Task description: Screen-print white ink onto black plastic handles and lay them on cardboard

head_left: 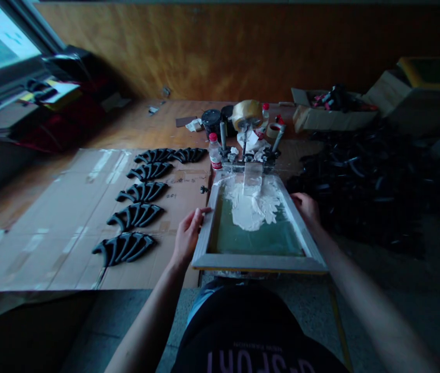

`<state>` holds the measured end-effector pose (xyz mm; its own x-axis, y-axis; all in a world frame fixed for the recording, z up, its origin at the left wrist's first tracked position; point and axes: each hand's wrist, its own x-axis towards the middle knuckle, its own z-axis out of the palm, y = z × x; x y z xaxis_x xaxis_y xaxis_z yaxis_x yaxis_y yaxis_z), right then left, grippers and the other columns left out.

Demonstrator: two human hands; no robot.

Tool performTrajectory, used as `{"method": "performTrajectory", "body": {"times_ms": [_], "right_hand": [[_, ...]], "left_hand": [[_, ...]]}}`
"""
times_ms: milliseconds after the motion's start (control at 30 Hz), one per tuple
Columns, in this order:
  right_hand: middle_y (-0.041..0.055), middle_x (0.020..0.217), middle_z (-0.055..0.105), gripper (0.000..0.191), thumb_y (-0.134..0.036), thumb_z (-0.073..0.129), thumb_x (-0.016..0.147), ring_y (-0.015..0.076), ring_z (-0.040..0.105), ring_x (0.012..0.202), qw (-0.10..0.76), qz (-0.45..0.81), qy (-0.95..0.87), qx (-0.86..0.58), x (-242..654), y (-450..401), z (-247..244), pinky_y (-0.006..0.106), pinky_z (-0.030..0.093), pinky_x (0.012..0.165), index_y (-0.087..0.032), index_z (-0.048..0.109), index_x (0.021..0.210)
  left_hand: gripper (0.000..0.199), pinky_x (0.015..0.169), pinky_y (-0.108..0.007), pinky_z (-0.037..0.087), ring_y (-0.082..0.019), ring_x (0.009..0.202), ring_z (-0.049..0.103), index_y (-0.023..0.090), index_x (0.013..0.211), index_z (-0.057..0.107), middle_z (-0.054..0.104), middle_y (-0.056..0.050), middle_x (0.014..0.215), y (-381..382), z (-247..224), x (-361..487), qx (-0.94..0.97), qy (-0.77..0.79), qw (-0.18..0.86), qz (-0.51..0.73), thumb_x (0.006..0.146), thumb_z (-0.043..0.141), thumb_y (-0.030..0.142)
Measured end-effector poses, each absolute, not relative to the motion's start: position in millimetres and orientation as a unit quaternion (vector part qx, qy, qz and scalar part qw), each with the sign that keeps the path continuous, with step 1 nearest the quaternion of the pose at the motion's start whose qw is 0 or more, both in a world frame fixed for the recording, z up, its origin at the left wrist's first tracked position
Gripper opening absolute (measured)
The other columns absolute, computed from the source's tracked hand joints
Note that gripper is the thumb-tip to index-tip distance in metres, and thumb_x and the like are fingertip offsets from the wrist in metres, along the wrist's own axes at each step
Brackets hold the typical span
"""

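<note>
A screen printing frame [261, 261] with a pale border and green mesh lies in front of my body. Thick white ink [249, 210] is spread over the far half of the mesh, and a clear flat blade [252, 178] stands in it. My left hand [189, 233] is at the frame's left side, its index fingertip on the border and its other fingers partly hidden. At the right side, my right hand [306, 207] curls against the outer edge, its fingertips partly hidden. Left of the frame, several curved black ribbed parts [129, 247] lie in a column on cardboard [64, 223].
A metal clamp stand [243, 165] holds the frame's far end. Close by are a red-capped bottle [215, 151], a black tub [211, 122] and a tape roll [247, 114]. Dark parts [363, 181] are heaped at right, below an open carton [332, 118].
</note>
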<state>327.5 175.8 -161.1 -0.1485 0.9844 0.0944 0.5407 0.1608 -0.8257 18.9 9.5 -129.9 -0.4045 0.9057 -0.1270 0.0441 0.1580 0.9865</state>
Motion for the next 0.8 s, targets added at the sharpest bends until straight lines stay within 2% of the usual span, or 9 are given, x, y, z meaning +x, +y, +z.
{"method": "performTrajectory", "body": {"times_ms": [67,167,233,300,367,400,567,667,800], "right_hand": [[0.0125,0.120,0.062,0.031,-0.018,0.060,0.082,0.0227,0.059,0.107,0.353,0.259,-0.721,-0.537,316.9,189.4,-148.0,0.037,0.049,0.095,-0.012,0.067,0.111],[0.0156,0.137,0.049,0.056,-0.019,0.073,0.073,0.0294,0.048,0.124,0.306,0.140,-0.835,-0.437,272.7,197.3,-138.4,0.041,0.044,0.102,-0.013,0.057,0.127],[0.0149,0.125,0.057,0.047,-0.019,0.073,0.075,0.0292,0.052,0.118,0.227,0.117,-0.879,-0.403,243.4,194.5,-139.5,0.040,0.046,0.098,-0.014,0.059,0.119],[0.0118,0.105,0.065,0.025,-0.017,0.068,0.079,0.0260,0.059,0.101,0.142,0.114,-0.900,-0.396,228.6,184.7,-145.4,0.037,0.049,0.087,-0.015,0.063,0.104],[0.0094,0.092,0.066,0.010,-0.012,0.060,0.082,0.0228,0.060,0.090,0.092,0.100,-0.919,-0.371,231.6,168.3,-153.7,0.032,0.048,0.079,-0.015,0.062,0.092],[0.0086,0.090,0.065,0.011,-0.008,0.056,0.083,0.0216,0.060,0.088,0.083,0.088,-0.933,-0.340,238.4,158.7,-157.5,0.031,0.047,0.077,-0.015,0.062,0.089],[0.0047,0.084,0.064,0.022,0.000,0.050,0.079,0.0178,0.056,0.083,0.068,0.100,-0.984,-0.131,276.1,128.8,-160.2,0.027,0.043,0.071,-0.018,0.062,0.087],[0.0031,0.081,0.062,0.017,-0.004,0.056,0.077,0.0181,0.056,0.083,0.084,0.124,-0.977,-0.151,274.7,132.2,-154.8,0.027,0.044,0.070,-0.019,0.062,0.082],[0.0081,0.087,0.062,0.017,-0.003,0.052,0.081,0.0214,0.055,0.089,0.137,0.071,-0.965,-0.210,267.9,125.1,-160.7,0.030,0.046,0.072,-0.016,0.063,0.084]], "left_hand": [[0.056,0.059,-0.022,0.047,-0.015,0.071,0.060,0.018,0.123,0.061,0.067,-0.004,0.088,-2.9,-163.3,21.2,0.351,0.663,0.440,0.494,0.084,0.054,0.058],[0.071,0.062,-0.023,0.048,-0.015,0.072,0.061,0.019,0.140,0.045,0.067,-0.003,0.085,-4.6,-210.8,25.7,0.329,0.678,0.448,0.482,0.080,0.060,0.054],[0.073,0.061,-0.024,0.047,-0.015,0.070,0.059,0.018,0.141,0.043,0.065,-0.002,0.082,-0.3,-231.9,26.5,0.331,0.690,0.436,0.474,0.080,0.061,0.053],[0.070,0.061,-0.023,0.046,-0.014,0.068,0.058,0.019,0.139,0.045,0.063,-0.001,0.080,3.4,-242.7,25.4,0.335,0.691,0.438,0.467,0.080,0.060,0.054],[0.068,0.062,-0.023,0.046,-0.014,0.068,0.058,0.020,0.138,0.047,0.063,0.000,0.079,4.9,-246.4,23.3,0.334,0.689,0.444,0.465,0.080,0.060,0.054],[0.068,0.062,-0.023,0.045,-0.014,0.069,0.058,0.020,0.137,0.048,0.063,0.000,0.079,4.9,-246.8,22.4,0.333,0.689,0.446,0.465,0.080,0.061,0.054],[0.066,0.062,-0.023,0.046,-0.014,0.070,0.058,0.018,0.133,0.052,0.063,-0.001,0.079,3.0,-245.0,22.5,0.329,0.686,0.444,0.474,0.078,0.062,0.054],[0.066,0.061,-0.023,0.046,-0.014,0.069,0.058,0.017,0.132,0.052,0.063,-0.002,0.080,2.8,-241.1,24.7,0.322,0.685,0.444,0.480,0.078,0.063,0.055],[0.067,0.060,-0.023,0.046,-0.014,0.067,0.058,0.017,0.132,0.052,0.063,-0.001,0.078,3.6,-235.1,26.0,0.315,0.681,0.448,0.485,0.077,0.065,0.053]]}}
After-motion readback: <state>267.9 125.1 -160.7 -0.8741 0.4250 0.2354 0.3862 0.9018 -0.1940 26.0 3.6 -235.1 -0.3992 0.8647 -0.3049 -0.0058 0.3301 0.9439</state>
